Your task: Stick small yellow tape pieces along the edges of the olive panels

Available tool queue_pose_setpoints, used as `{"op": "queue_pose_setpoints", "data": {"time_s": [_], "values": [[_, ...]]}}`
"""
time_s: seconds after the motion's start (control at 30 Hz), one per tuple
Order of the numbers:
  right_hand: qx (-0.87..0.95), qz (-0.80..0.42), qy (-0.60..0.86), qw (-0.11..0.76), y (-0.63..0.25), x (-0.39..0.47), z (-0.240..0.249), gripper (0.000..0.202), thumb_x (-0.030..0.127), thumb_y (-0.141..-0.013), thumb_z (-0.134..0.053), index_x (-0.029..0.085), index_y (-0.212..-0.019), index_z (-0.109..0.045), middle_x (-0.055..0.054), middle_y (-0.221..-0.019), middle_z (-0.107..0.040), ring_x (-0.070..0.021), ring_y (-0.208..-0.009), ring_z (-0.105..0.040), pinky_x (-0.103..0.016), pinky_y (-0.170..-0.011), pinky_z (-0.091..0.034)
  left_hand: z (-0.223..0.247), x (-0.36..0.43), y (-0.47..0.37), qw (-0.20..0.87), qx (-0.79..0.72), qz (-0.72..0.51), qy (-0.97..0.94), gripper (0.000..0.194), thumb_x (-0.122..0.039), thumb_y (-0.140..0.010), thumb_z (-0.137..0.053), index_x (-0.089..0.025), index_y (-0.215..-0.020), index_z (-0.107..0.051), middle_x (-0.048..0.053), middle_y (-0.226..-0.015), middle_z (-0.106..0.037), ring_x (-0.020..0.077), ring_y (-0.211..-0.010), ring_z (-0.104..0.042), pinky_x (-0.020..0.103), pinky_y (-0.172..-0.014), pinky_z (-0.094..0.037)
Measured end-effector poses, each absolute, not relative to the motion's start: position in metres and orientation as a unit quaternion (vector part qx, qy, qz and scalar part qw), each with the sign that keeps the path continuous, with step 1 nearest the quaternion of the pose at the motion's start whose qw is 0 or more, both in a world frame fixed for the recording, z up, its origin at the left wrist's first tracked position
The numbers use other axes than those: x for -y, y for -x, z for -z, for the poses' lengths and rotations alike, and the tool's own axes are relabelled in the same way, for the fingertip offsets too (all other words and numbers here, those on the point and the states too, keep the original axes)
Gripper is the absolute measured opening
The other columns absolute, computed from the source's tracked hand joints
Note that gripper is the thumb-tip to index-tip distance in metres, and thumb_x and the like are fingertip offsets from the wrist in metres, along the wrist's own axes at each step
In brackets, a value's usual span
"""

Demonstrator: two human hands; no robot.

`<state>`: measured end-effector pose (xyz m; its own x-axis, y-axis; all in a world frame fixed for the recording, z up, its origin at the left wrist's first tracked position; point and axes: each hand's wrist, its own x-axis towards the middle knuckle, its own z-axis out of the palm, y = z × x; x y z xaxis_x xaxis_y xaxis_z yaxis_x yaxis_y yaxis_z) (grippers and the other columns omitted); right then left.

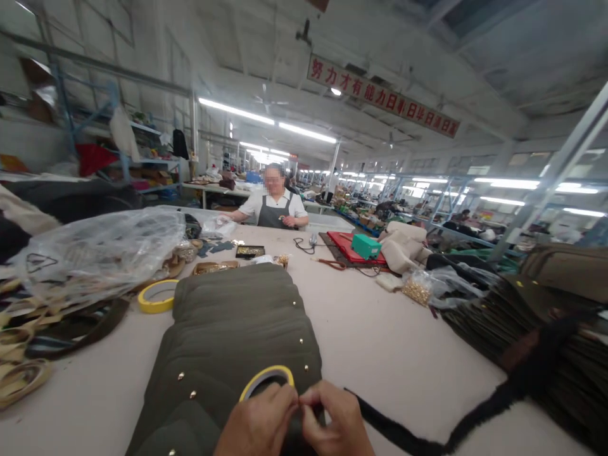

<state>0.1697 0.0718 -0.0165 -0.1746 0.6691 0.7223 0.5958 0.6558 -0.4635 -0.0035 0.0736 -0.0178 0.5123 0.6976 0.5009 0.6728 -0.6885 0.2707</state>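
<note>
Low in the head view, my left hand (pixel 261 421) is closed at a roll of yellow tape (pixel 278 369), which shows tilted behind its fingers. My right hand (pixel 338 418) pinches thumb to fingers right beside the left fingertips. Whatever lies in that pinch is too small and hidden to make out. Beneath both hands spreads a stack of dark olive fabric pieces (pixel 232 335) with several small gold studs along the edges. A second yellow tape roll (pixel 156 308) lies flat at the stack's far left. A black fuzzy strip (pixel 408 432) runs off to the right.
Clear plastic bags (pixel 109 247) and straps (pixel 21 380) crowd the left. Far right rises a pile of dark pieces (pixel 513 329), near a bag of gold fittings (pixel 417 290). A green box (pixel 365 247) sits on a red case. Across the table is a person in an apron (pixel 274 212).
</note>
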Motion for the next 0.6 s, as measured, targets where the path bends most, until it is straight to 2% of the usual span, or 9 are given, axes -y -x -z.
{"op": "queue_pose_setpoints", "data": {"time_s": [0.13, 0.23, 0.43, 0.6], "values": [[0.659, -0.271, 0.536, 0.452, -0.161, -0.064, -0.001, 0.014, 0.017, -0.073, -0.055, 0.017, -0.063, -0.064, 0.000, -0.053, -0.063, -0.0120, -0.047, -0.058, -0.019, -0.046, -0.040, 0.003, -0.068, 0.001, -0.014, -0.399, -0.334, -0.854, 0.025, -0.014, -0.094, -0.035, -0.022, -0.080, -0.055, 0.000, -0.069, -0.059, 0.0143, -0.059, -0.060, 0.023, -0.054, -0.044], [0.579, -0.385, 0.559, 0.453, -0.153, -0.063, -0.004, 0.013, 0.020, -0.073, -0.057, 0.015, -0.065, -0.065, 0.000, -0.051, -0.062, -0.0123, -0.046, -0.057, -0.020, -0.046, -0.041, -0.001, -0.066, 0.002, -0.028, -0.398, -0.352, -0.847, 0.025, -0.013, -0.094, -0.036, -0.022, -0.078, -0.054, 0.000, -0.068, -0.057, 0.0138, -0.057, -0.057, 0.023, -0.053, -0.041], [0.480, -0.455, 0.559, 0.501, -0.163, -0.083, 0.009, 0.011, 0.025, -0.069, -0.063, 0.014, -0.066, -0.062, 0.001, -0.048, -0.061, -0.0119, -0.043, -0.057, -0.020, -0.044, -0.044, 0.001, -0.057, -0.006, -0.005, -0.361, -0.397, -0.844, 0.022, -0.012, -0.093, -0.039, -0.021, -0.081, -0.054, 0.000, -0.069, -0.057, 0.0130, -0.060, -0.056, 0.023, -0.057, -0.041], [0.457, -0.497, 0.564, 0.475, -0.189, -0.106, 0.022, 0.029, 0.041, -0.069, -0.070, 0.012, -0.074, -0.065, 0.000, -0.055, -0.063, -0.0116, -0.045, -0.059, -0.023, -0.049, -0.050, 0.013, -0.059, -0.009, 0.020, -0.429, -0.283, -0.857, 0.020, -0.011, -0.092, -0.041, -0.022, -0.088, -0.057, 0.000, -0.079, -0.063, 0.0150, -0.070, -0.060, 0.024, -0.061, -0.043]]}}
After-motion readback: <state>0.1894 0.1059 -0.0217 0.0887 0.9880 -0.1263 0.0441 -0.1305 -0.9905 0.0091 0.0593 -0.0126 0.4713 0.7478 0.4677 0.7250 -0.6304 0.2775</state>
